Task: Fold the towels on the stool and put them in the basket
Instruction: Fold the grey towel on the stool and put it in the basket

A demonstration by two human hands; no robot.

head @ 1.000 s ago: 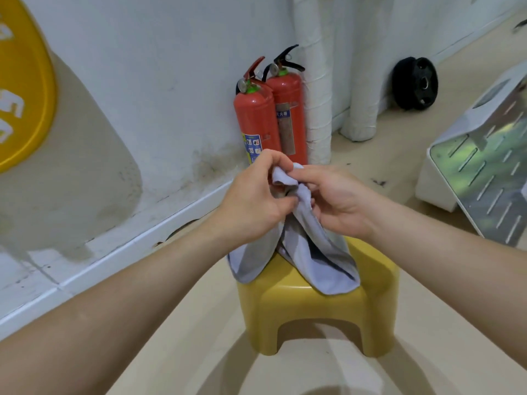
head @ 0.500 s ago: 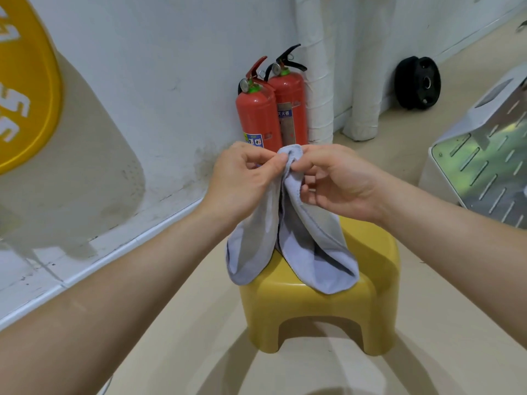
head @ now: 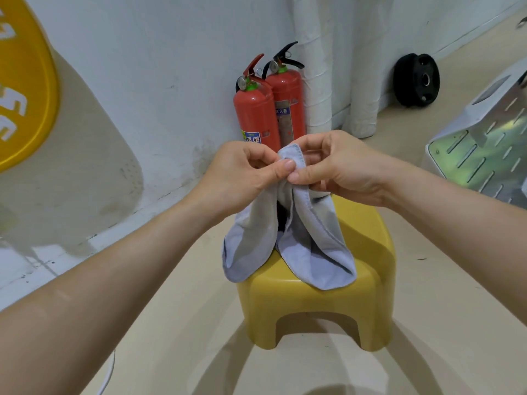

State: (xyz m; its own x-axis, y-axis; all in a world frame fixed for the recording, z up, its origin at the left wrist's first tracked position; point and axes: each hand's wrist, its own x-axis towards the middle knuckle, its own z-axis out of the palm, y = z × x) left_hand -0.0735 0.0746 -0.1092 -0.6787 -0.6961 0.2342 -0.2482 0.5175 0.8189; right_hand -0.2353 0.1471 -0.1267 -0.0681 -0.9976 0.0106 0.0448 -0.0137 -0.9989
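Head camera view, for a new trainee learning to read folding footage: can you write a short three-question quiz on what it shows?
1. True or false: both hands pinch the grey towel at its top.
2. Multiple choice: the towel's lower end is A) draped on the yellow stool, B) lying on the floor, C) inside a basket.
3. Short answer: what stands against the wall behind the stool?

Key
1. True: the left hand and right hand meet at the towel's bunched upper edge.
2. A. Its folds spill over the stool's front and left edge.
3. Two red fire extinguishers, side by side.
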